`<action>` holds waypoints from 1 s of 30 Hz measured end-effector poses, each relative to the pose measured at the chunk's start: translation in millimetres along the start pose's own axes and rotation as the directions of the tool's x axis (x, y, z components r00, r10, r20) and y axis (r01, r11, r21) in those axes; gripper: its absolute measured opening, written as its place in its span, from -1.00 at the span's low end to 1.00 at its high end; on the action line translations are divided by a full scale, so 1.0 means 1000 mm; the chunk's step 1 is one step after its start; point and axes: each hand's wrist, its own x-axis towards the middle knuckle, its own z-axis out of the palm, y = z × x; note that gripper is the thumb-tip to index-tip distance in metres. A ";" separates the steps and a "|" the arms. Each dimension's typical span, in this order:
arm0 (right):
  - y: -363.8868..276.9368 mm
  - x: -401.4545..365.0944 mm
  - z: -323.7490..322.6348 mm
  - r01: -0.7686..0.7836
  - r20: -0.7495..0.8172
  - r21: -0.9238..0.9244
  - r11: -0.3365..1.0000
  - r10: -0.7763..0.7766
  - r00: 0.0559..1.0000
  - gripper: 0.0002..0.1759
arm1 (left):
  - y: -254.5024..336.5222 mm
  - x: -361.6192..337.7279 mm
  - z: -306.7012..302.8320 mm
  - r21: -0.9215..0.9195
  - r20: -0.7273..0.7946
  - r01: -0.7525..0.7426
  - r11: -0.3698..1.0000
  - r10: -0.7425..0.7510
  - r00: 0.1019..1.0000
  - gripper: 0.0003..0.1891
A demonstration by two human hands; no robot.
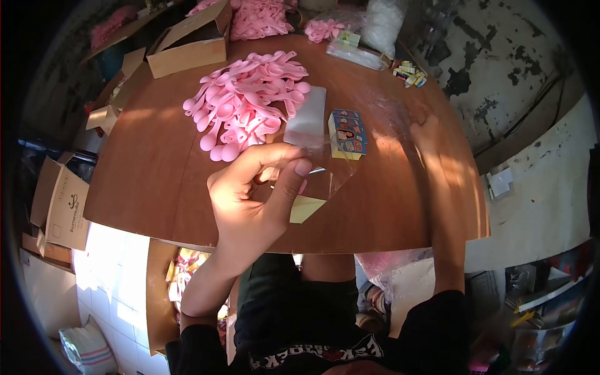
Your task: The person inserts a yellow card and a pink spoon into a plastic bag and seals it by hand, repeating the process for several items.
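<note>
Thumb and forefinger of my left hand (250, 194) pinch a clear plastic bag (340, 177) above the near part of the table. A pale yellow slip (305, 210) and a bit of pink show beside and below the thumb. My right hand (428, 132) is at the right side of the table, its fingers blurred in bright light, near thin clear film. Between the hands stands a blue and yellow printed box (349, 134). A stack of clear bags (307, 115) lies left of it, next to a heap of pink plastic spoons (250, 97).
The brown table (150, 162) has a curved far side. An open cardboard box (190, 47) sits at its back left, with bagged pink spoons (259, 19) behind. Small yellow boxes (409, 74) and a packet of clear plastic (356, 55) lie at the back right.
</note>
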 end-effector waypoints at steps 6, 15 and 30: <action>-0.134 -0.063 -0.069 0.170 0.342 0.754 0.635 -0.600 0.723 -0.66 | -0.015 0.005 0.017 -0.210 0.110 0.111 0.971 -0.089 0.990 -0.92; -0.195 -0.100 -0.070 0.301 -0.002 0.776 0.554 -0.475 0.880 -0.87 | -0.023 0.011 0.015 -0.239 0.071 -0.008 0.971 0.025 0.997 -0.64; -0.190 -0.098 -0.057 0.032 0.181 0.862 0.506 -0.366 0.913 -0.79 | -0.047 0.008 0.007 -0.273 0.247 0.268 0.924 -0.201 0.948 -0.64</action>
